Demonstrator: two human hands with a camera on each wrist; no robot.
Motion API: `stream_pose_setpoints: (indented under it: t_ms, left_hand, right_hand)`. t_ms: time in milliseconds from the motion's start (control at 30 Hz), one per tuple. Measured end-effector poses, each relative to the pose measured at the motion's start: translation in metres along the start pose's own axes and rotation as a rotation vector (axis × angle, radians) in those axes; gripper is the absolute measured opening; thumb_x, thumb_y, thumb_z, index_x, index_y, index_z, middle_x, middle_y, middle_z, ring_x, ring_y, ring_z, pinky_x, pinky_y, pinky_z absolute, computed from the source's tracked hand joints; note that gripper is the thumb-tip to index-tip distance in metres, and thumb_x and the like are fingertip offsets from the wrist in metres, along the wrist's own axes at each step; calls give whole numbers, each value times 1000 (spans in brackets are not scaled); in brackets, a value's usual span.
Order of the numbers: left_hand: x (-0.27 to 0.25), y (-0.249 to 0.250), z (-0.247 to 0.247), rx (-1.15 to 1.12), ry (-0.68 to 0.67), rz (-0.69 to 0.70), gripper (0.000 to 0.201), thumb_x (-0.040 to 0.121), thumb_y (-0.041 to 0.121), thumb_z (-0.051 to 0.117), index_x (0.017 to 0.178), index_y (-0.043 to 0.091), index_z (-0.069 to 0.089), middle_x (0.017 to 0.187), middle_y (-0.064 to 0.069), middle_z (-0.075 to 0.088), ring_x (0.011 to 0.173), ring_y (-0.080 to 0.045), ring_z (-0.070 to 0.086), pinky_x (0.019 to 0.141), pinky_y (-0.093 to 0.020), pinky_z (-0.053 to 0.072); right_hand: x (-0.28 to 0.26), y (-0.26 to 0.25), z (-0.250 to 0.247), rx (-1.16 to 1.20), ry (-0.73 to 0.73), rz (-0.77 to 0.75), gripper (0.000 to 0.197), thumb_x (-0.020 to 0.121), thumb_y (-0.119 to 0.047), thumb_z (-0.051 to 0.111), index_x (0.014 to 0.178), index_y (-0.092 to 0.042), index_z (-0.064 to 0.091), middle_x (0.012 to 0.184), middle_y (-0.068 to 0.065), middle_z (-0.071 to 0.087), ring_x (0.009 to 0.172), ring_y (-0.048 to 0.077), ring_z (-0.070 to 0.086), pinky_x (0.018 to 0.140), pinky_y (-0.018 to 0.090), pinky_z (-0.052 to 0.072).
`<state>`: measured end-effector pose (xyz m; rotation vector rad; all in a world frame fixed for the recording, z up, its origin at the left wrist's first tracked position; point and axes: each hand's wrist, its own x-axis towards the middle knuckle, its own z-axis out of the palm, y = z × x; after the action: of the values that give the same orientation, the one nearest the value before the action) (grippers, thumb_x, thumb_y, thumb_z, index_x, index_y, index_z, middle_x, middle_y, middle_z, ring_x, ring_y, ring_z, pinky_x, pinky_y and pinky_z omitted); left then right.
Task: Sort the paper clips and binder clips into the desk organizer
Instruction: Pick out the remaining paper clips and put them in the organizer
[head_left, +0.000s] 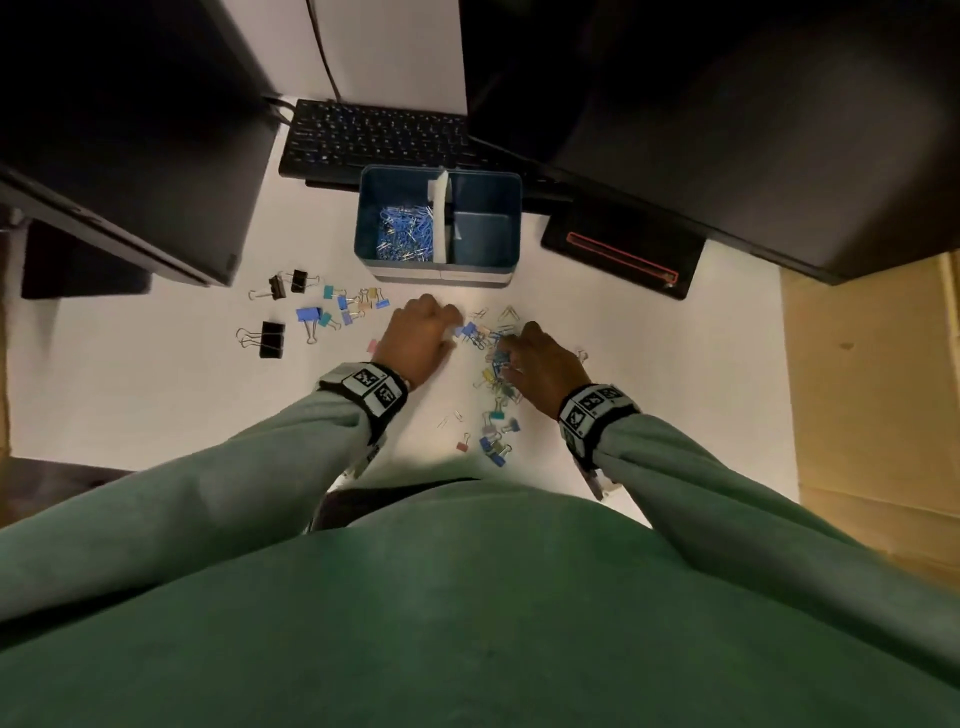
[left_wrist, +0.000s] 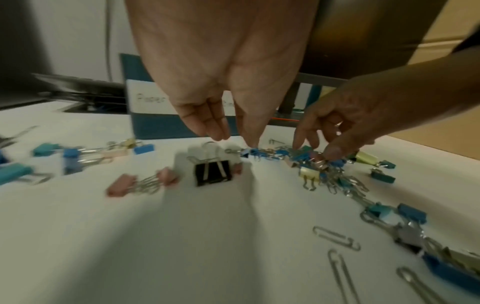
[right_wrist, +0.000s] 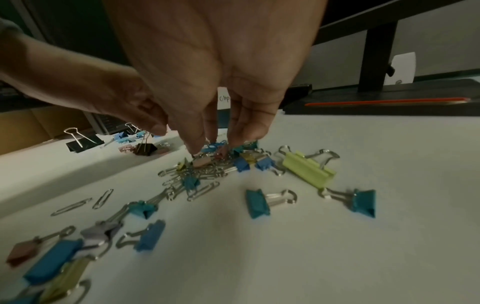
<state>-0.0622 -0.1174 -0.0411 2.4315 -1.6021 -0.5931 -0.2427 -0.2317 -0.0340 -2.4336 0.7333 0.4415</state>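
The blue desk organizer (head_left: 437, 270) stands at mid-desk. Its left compartment holds blue and silver paper clips (head_left: 408, 231); the right one (head_left: 485, 236) looks bare. In front of it lies a mixed pile of paper clips and small coloured binder clips (head_left: 493, 340), with a hand on each side. My left hand (left_wrist: 236, 139) points its fingers down, and its thumb tip touches a blue clip (left_wrist: 253, 152) at the pile's left end. My right hand (right_wrist: 218, 144) digs into the pile (right_wrist: 207, 164), thumb and fingers curled round a bunch of clips.
More binder clips lie left of the hands: coloured ones (head_left: 337, 309) and larger black ones (head_left: 271, 339). A black binder clip (left_wrist: 213, 172) stands just under my left hand. Loose paper clips (left_wrist: 336, 238) and binder clips (head_left: 496, 441) trail towards me. A keyboard (head_left: 379, 137) sits behind the organizer.
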Motion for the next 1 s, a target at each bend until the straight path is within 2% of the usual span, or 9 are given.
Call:
stream_pose_setpoints:
  t_ms: [100,233,433,533,600,700,767,867,1000]
  left_hand:
    - [19,19,8,34,13,91,34,82,8,65,116,12,63,100,-18,58,87,-36,56,73,-43,49]
    - [27,16,16,31,-19,59,22,81,1,60,103,4,62,87,-19,57,79,-38,58,67,-41,47]
    - [11,-5,5,-211,17,-48,4,84,5,59,85,9,61,85,-11,59,75,-28,57,69,-37,48]
    - [-1,-19,-3,-335,107,-188,6,88,8,54,87,9,60,87,-10,62,73,-24,59,68,-33,49]
    - [-5,-29,-8,-317,144,-277,7,92,12,52,89,11,59,87,-8,62,72,-22,57,68,-31,47]
    - [-7,-39,-7,-141,147,-347,9,92,16,53,94,9,59,91,-11,62,80,-27,58,72,-37,48]
    - [-5,-36,-3,-43,149,-303,20,87,14,59,105,5,59,100,-17,60,89,-33,57,75,-41,47]
    - [9,-14,2,5,64,-117,46,79,15,70,123,8,57,117,-16,58,102,-34,56,87,-43,45]
    - [35,11,9,17,-40,-22,58,81,21,72,133,7,50,132,-13,52,116,-33,51,99,-45,43]
  right_hand:
    - [-1,9,3,-72,-32,-16,27,98,-24,46,119,-10,53,122,14,47,103,33,57,82,43,52]
    - [-15,36,1,-79,-72,-26,18,94,-23,50,106,-10,55,111,14,50,96,34,57,77,44,52]
    - [8,31,-17,23,137,23,36,90,-22,59,124,-12,52,119,13,48,108,30,52,82,41,52]
    - [33,13,-22,45,96,110,61,88,-32,65,138,-11,40,135,14,41,122,30,43,95,42,47]
    - [46,3,-20,22,34,124,69,85,-37,69,139,-9,37,138,13,38,126,29,40,99,40,43]
    - [55,-10,-9,42,35,27,61,81,-29,73,131,-7,45,132,12,44,121,26,44,98,37,45]
    - [57,-16,-1,42,55,-39,46,84,-20,70,122,-6,50,126,12,49,114,26,49,92,35,47]
    - [54,-16,5,23,72,-78,21,91,-13,59,110,-4,57,114,13,56,102,26,57,82,30,46]
    - [47,-6,7,114,56,-18,13,94,-12,53,98,-6,64,102,11,63,92,25,61,75,26,43]
